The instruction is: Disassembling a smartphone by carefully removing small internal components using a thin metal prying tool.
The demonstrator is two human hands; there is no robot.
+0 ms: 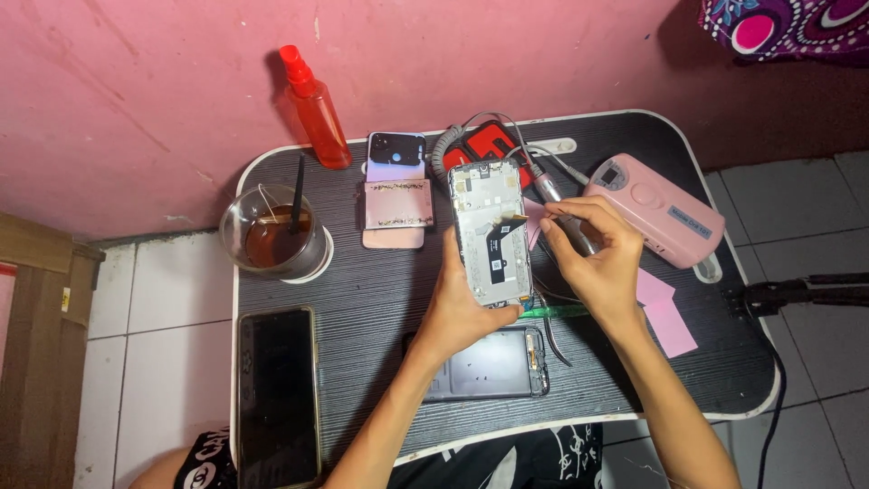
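1. Nearest me, a black phone (277, 394) lies flat at the near left edge of the small table (380, 290), well left of the opened phone.
2. A dark back cover (493, 362) lies just below the opened phone. It is already off, so I think the opening part is done.
3. My left hand (462, 303) is wrapped around the opened phone (491, 234), holding it up over the table middle.
4. My right hand (593, 258) pinches a thin grey tool (561, 204) at its right side. The inside work looks unfinished.
5. Farther, a pink device (656, 208) sits right, a glass of dark drink (274, 234) left. Room is tight.
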